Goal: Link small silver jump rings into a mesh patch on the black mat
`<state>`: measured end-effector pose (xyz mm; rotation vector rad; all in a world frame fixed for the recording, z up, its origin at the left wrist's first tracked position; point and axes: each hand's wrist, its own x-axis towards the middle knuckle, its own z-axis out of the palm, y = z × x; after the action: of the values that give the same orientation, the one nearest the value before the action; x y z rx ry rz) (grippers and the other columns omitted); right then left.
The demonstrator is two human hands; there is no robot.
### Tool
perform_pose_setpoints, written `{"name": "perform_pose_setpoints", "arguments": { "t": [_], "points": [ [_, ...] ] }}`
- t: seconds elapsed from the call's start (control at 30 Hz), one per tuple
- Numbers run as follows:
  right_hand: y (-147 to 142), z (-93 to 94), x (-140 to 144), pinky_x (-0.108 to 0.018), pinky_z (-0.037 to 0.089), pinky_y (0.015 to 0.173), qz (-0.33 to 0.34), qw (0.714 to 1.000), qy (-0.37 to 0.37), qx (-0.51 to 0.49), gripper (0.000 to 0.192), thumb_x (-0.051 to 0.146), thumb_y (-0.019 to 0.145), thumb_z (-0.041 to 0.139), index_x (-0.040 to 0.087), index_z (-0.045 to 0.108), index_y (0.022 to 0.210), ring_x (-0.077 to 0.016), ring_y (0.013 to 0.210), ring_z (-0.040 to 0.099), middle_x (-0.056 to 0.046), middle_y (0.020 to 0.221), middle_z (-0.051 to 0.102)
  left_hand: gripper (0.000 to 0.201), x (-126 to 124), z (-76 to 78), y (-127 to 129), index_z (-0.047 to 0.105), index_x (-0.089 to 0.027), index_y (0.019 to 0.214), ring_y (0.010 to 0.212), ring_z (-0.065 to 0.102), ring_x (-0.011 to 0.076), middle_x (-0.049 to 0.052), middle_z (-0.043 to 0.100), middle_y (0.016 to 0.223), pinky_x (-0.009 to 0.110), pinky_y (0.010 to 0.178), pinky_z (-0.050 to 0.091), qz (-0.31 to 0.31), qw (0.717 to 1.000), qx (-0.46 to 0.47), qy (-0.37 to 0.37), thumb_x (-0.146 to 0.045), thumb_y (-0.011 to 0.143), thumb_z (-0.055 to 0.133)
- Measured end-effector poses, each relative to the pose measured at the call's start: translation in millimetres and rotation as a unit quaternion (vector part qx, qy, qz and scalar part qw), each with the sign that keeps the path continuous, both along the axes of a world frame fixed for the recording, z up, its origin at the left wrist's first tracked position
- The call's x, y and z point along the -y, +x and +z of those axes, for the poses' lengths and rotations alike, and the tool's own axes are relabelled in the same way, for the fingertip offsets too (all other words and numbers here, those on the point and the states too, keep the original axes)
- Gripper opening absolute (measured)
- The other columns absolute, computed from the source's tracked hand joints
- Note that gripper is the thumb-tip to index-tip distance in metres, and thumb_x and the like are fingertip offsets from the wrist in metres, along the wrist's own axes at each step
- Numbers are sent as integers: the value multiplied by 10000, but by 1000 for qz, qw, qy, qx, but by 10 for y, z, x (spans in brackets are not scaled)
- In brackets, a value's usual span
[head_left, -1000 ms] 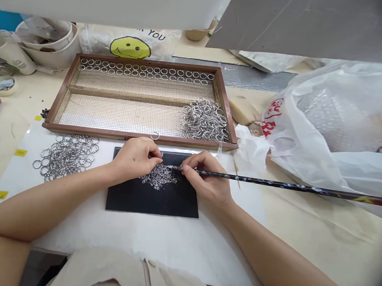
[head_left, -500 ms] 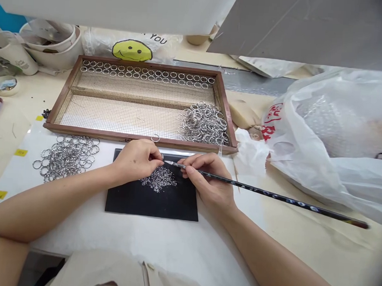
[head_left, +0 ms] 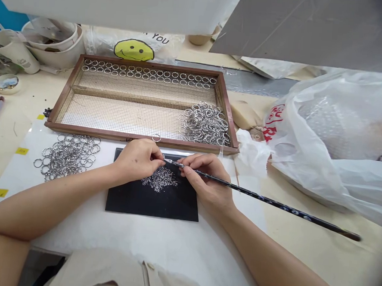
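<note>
My left hand (head_left: 140, 159) is closed in a pinch above the black mat (head_left: 154, 207). A silver ring (head_left: 163, 157) seems to be between its fingertips; only a small edge of it shows. In my right hand (head_left: 208, 178) is a long, thin paintbrush (head_left: 255, 193) with a dark patterned handle, gripped near its pale tip. That tip meets the left fingertips. Below them a pile of tiny glittering stones (head_left: 160, 179) lies on the mat. One loose ring (head_left: 156, 138) rests on the near rim of the wooden mesh tray (head_left: 227, 115).
Two rows of rings (head_left: 143, 72) line the tray's far side, and a heap of rings (head_left: 205, 123) fills its right corner. More rings (head_left: 69, 156) lie left of the mat. White plastic bags (head_left: 334, 121) bulge at right. Tubs (head_left: 54, 50) stand back left.
The brush's far end has swung down and slightly left, while its tip stays at the left fingertips. Both hands hold nearly the same place.
</note>
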<state>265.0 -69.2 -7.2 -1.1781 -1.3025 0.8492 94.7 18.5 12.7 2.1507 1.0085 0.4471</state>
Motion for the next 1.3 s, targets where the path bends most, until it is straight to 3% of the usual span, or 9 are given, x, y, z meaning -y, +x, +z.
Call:
{"name": "perform_pose_setpoints", "arguments": {
  "t": [1.3],
  "points": [
    [-12, 7, 5, -387, 515, 728, -13, 1000, -4, -3, 129, 157, 806, 594, 234, 498, 765, -178, 778, 625, 5, 727, 597, 106, 12, 32, -7, 672, -175, 620, 670, 590, 118, -10, 667, 672, 246, 607, 417, 3, 1000, -6, -8, -165, 725, 682]
  ]
}}
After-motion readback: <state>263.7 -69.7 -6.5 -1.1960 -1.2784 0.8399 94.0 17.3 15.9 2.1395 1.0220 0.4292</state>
